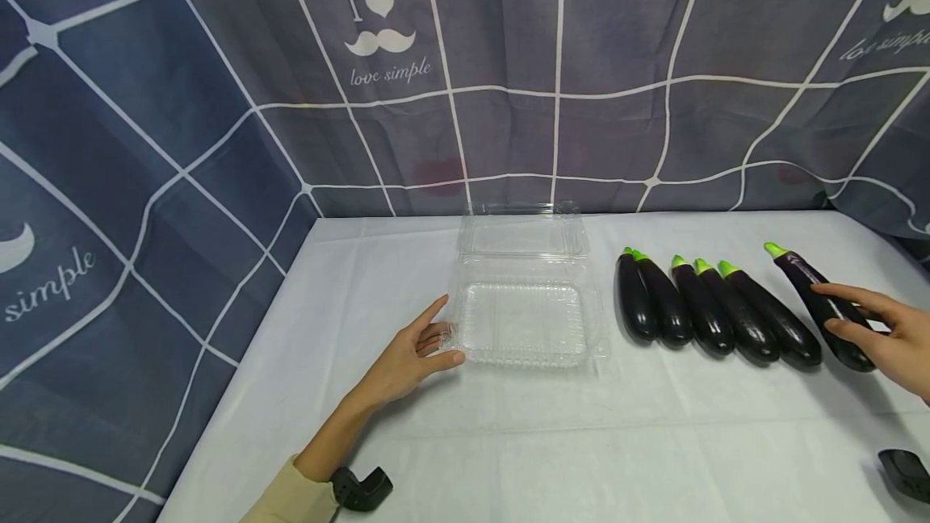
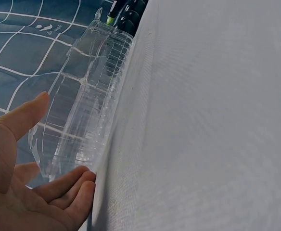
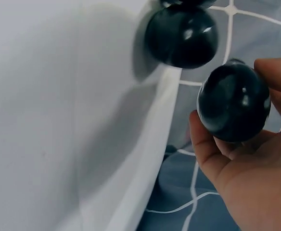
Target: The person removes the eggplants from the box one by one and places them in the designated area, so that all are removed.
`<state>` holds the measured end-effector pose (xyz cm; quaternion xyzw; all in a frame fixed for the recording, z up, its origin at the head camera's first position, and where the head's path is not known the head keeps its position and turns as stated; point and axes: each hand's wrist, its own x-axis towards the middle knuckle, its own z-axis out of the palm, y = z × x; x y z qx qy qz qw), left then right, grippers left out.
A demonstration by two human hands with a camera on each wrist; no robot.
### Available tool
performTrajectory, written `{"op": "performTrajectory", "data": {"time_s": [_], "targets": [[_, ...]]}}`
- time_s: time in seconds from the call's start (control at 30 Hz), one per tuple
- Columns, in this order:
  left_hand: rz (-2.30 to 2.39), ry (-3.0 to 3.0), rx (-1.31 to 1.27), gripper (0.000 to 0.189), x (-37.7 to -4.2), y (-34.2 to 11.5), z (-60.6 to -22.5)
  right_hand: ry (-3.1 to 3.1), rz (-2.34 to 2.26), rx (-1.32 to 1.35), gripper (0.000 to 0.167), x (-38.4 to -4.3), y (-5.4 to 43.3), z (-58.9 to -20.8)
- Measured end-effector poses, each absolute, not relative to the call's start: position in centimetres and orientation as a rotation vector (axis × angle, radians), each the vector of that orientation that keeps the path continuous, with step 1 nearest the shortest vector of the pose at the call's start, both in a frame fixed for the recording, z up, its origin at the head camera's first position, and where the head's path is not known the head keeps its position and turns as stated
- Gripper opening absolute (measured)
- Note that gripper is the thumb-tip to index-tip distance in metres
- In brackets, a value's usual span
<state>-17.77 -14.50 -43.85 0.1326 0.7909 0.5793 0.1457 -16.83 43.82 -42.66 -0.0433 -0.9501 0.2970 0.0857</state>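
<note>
At the right of the head view, my right hand [image 1: 897, 337] grips a dark purple eggplant [image 1: 821, 301] with a green stem end, thumb on one side and fingers on the other. The right wrist view shows this eggplant's rounded end [image 3: 234, 102] between thumb and fingers, apart from its shadow on the cloth. A clear plastic clamshell box [image 1: 523, 321] lies with its lid [image 1: 521, 234] folded back. My left hand [image 1: 410, 357] is at the box's left edge, fingers spread and loosely bent; in the left wrist view its fingers [image 2: 80, 192] reach beside the box wall.
Several more eggplants [image 1: 697, 309] lie side by side between the box and my right hand, stems pointing away. A white cloth [image 1: 545, 442] covers the table. Dark grid-patterned curtains [image 1: 501, 39] stand behind and at the left. A black device [image 1: 904, 474] is at the lower right.
</note>
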Motion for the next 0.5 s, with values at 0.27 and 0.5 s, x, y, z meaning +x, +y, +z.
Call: {"op": "performTrajectory", "data": {"time_s": [0.27, 0.5], "targets": [[1.655, 2.292, 0.379, 0.092, -17.7, -14.5, -43.8, -2.882, 0.893, -0.103, 0.058, -17.8, 44.4, -43.0], [1.652, 2.293, 0.374, 0.092, -17.7, -14.4, -43.7, -2.875, 0.959, -0.025, 0.042, -18.0, 44.7, -43.8]]}}
